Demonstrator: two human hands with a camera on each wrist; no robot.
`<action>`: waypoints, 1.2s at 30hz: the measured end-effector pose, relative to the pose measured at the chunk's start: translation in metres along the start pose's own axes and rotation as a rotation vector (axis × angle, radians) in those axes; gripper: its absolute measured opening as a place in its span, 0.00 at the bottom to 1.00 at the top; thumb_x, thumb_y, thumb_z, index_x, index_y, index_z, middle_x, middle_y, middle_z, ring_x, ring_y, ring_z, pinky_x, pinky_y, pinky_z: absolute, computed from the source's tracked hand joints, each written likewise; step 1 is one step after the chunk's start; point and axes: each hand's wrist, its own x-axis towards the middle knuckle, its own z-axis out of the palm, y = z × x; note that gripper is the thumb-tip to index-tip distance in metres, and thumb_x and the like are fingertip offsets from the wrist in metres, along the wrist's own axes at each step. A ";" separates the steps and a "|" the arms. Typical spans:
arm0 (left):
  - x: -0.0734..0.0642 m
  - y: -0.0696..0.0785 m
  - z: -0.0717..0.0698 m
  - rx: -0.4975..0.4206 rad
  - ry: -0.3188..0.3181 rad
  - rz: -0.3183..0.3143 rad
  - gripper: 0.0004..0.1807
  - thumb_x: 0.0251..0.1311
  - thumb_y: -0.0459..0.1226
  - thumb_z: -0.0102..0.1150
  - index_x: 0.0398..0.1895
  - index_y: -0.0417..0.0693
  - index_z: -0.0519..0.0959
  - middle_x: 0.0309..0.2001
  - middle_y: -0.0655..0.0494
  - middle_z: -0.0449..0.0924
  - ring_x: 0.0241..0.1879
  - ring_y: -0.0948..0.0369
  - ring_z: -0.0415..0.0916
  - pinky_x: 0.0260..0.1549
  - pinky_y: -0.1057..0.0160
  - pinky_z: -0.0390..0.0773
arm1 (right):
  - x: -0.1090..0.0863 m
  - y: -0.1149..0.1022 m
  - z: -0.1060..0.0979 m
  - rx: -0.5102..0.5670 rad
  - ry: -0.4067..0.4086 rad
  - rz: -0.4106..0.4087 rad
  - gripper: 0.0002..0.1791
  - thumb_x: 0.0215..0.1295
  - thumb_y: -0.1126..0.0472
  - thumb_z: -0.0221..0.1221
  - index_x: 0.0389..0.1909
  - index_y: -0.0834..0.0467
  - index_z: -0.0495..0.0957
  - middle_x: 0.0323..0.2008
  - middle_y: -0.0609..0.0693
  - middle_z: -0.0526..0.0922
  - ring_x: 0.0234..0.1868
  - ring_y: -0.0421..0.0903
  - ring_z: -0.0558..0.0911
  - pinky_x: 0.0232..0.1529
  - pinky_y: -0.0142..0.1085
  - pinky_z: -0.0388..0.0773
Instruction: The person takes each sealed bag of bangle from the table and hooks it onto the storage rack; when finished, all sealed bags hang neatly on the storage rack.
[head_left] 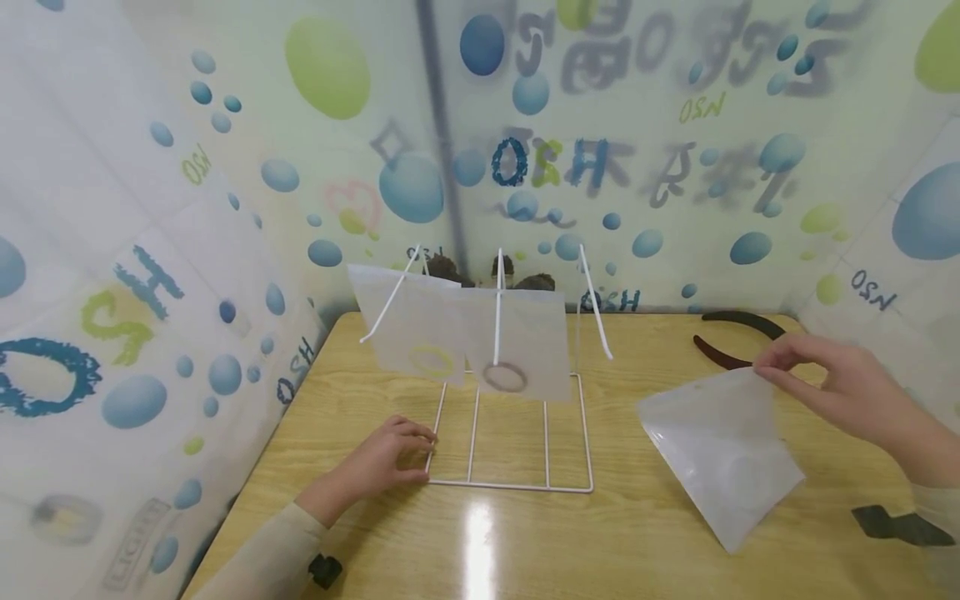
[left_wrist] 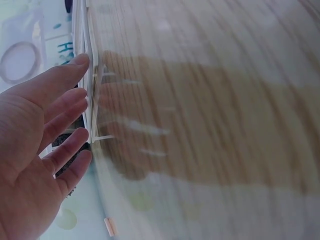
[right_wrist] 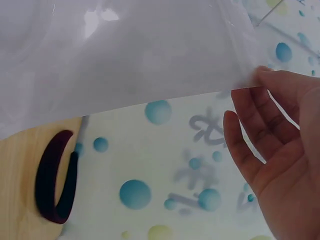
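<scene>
My right hand (head_left: 847,387) pinches a translucent plastic bag (head_left: 723,450) by its upper corner. The bag slants over the right part of the table; in the right wrist view the thumb is on its edge and the other fingers are loosely bent. At the front left corner of a white wire rack (head_left: 510,487) is my left hand (head_left: 386,457), fingers relaxed, fingertips right at the base wire. Two similar bags hang from the rack's prongs: the left bag (head_left: 390,312) shows a yellow ring, the middle bag (head_left: 525,333) a brown ring. The right prong (head_left: 596,304) carries no bag.
A dark headband (head_left: 742,321) lies at the back right of the wooden table (head_left: 360,542), beyond the right hand. Behind the rack are several dark brown fuzzy things (head_left: 534,282). Printed curtain-like walls (head_left: 645,183) enclose the table at the back and sides.
</scene>
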 end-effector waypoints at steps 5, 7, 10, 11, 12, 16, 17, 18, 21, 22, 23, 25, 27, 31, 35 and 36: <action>0.000 -0.001 0.000 0.001 0.004 0.008 0.21 0.56 0.44 0.76 0.52 0.48 0.87 0.60 0.57 0.83 0.60 0.54 0.73 0.63 0.46 0.76 | 0.010 -0.014 -0.004 0.054 0.011 -0.079 0.25 0.49 0.79 0.73 0.38 0.46 0.83 0.30 0.36 0.81 0.33 0.26 0.74 0.38 0.17 0.72; 0.000 -0.002 0.001 0.003 0.005 0.013 0.21 0.56 0.44 0.76 0.51 0.48 0.87 0.60 0.57 0.83 0.60 0.54 0.74 0.63 0.46 0.76 | 0.014 -0.019 -0.005 0.087 0.010 -0.098 0.23 0.52 0.78 0.72 0.39 0.46 0.83 0.31 0.38 0.81 0.33 0.27 0.74 0.36 0.19 0.72; 0.000 -0.002 0.001 0.008 0.008 0.018 0.20 0.56 0.44 0.76 0.51 0.48 0.87 0.60 0.57 0.83 0.59 0.54 0.74 0.62 0.47 0.77 | 0.020 -0.032 -0.008 0.121 0.010 -0.114 0.23 0.54 0.78 0.70 0.39 0.47 0.83 0.34 0.38 0.82 0.34 0.28 0.74 0.34 0.21 0.72; 0.000 -0.001 0.001 0.008 0.010 0.020 0.20 0.56 0.44 0.76 0.51 0.48 0.87 0.60 0.57 0.83 0.59 0.54 0.74 0.62 0.47 0.77 | 0.022 -0.037 -0.008 0.133 0.011 -0.116 0.23 0.53 0.79 0.70 0.39 0.47 0.83 0.35 0.38 0.83 0.34 0.28 0.75 0.34 0.21 0.73; 0.000 -0.002 0.001 0.010 0.013 0.023 0.20 0.56 0.44 0.76 0.51 0.48 0.87 0.59 0.57 0.83 0.59 0.54 0.74 0.62 0.47 0.77 | 0.025 -0.042 -0.009 0.142 0.015 -0.120 0.24 0.53 0.80 0.70 0.39 0.47 0.83 0.36 0.38 0.83 0.34 0.28 0.75 0.33 0.21 0.73; 0.000 -0.002 0.002 0.016 0.034 0.047 0.20 0.55 0.43 0.77 0.50 0.48 0.87 0.58 0.56 0.84 0.57 0.54 0.74 0.60 0.47 0.78 | 0.034 -0.063 -0.010 0.178 0.022 -0.132 0.25 0.51 0.81 0.69 0.40 0.47 0.83 0.37 0.37 0.83 0.34 0.29 0.76 0.30 0.21 0.73; 0.000 -0.002 0.002 0.014 0.039 0.051 0.20 0.55 0.43 0.77 0.50 0.47 0.87 0.58 0.56 0.84 0.57 0.54 0.74 0.60 0.47 0.78 | 0.036 -0.068 -0.009 0.191 0.024 -0.140 0.26 0.50 0.82 0.69 0.40 0.48 0.83 0.37 0.38 0.83 0.35 0.29 0.76 0.29 0.22 0.73; 0.000 -0.002 0.003 0.014 0.043 0.056 0.20 0.54 0.43 0.77 0.50 0.47 0.87 0.58 0.55 0.84 0.57 0.53 0.75 0.60 0.47 0.78 | 0.038 -0.072 -0.009 0.198 0.029 -0.149 0.25 0.50 0.82 0.69 0.40 0.48 0.83 0.36 0.38 0.83 0.35 0.29 0.77 0.28 0.21 0.73; 0.000 -0.002 0.002 0.006 0.036 0.043 0.20 0.55 0.43 0.77 0.50 0.48 0.87 0.58 0.56 0.84 0.57 0.54 0.74 0.60 0.46 0.78 | 0.045 -0.084 -0.008 0.218 0.032 -0.164 0.24 0.50 0.82 0.69 0.39 0.50 0.83 0.36 0.39 0.83 0.36 0.29 0.77 0.26 0.20 0.74; 0.000 -0.002 0.002 0.005 0.031 0.036 0.20 0.55 0.43 0.77 0.50 0.48 0.87 0.59 0.56 0.83 0.58 0.54 0.74 0.61 0.46 0.77 | 0.048 -0.087 -0.008 0.230 0.039 -0.175 0.23 0.50 0.82 0.69 0.39 0.52 0.83 0.36 0.40 0.83 0.36 0.29 0.77 0.25 0.19 0.74; 0.000 -0.002 0.002 0.002 0.025 0.029 0.20 0.55 0.43 0.77 0.51 0.48 0.87 0.59 0.56 0.83 0.58 0.54 0.74 0.61 0.46 0.77 | 0.051 -0.089 -0.007 0.242 0.052 -0.195 0.20 0.52 0.81 0.69 0.39 0.54 0.84 0.36 0.41 0.84 0.37 0.30 0.77 0.24 0.19 0.74; 0.001 -0.002 0.002 0.000 0.015 0.018 0.20 0.56 0.44 0.76 0.51 0.49 0.87 0.60 0.57 0.83 0.59 0.54 0.73 0.62 0.47 0.77 | 0.056 -0.095 -0.008 0.264 0.069 -0.224 0.12 0.60 0.76 0.68 0.38 0.57 0.84 0.36 0.42 0.84 0.37 0.30 0.78 0.24 0.18 0.75; 0.001 -0.003 0.001 0.001 0.011 0.017 0.20 0.56 0.44 0.76 0.51 0.49 0.87 0.60 0.57 0.83 0.59 0.54 0.74 0.62 0.47 0.76 | 0.062 -0.100 -0.008 0.288 0.099 -0.272 0.02 0.68 0.69 0.65 0.37 0.59 0.84 0.35 0.43 0.84 0.37 0.31 0.78 0.28 0.18 0.75; 0.001 -0.003 0.001 0.003 0.012 0.021 0.20 0.56 0.44 0.76 0.51 0.49 0.87 0.60 0.58 0.83 0.59 0.54 0.74 0.62 0.47 0.77 | 0.074 -0.113 -0.009 0.325 0.151 -0.348 0.11 0.74 0.58 0.61 0.35 0.62 0.83 0.33 0.46 0.84 0.35 0.32 0.78 0.38 0.19 0.75; 0.000 -0.004 0.002 0.001 0.012 0.020 0.20 0.56 0.44 0.76 0.51 0.49 0.87 0.59 0.58 0.83 0.59 0.54 0.74 0.62 0.46 0.77 | 0.080 -0.124 -0.010 0.343 0.185 -0.365 0.17 0.76 0.53 0.60 0.34 0.64 0.83 0.31 0.46 0.83 0.34 0.32 0.78 0.41 0.19 0.74; 0.000 -0.004 0.002 0.000 0.012 0.019 0.20 0.56 0.44 0.76 0.51 0.49 0.87 0.59 0.58 0.83 0.59 0.54 0.74 0.62 0.47 0.77 | 0.081 -0.127 -0.011 0.350 0.193 -0.367 0.19 0.76 0.52 0.60 0.33 0.65 0.82 0.31 0.46 0.83 0.34 0.32 0.78 0.41 0.19 0.74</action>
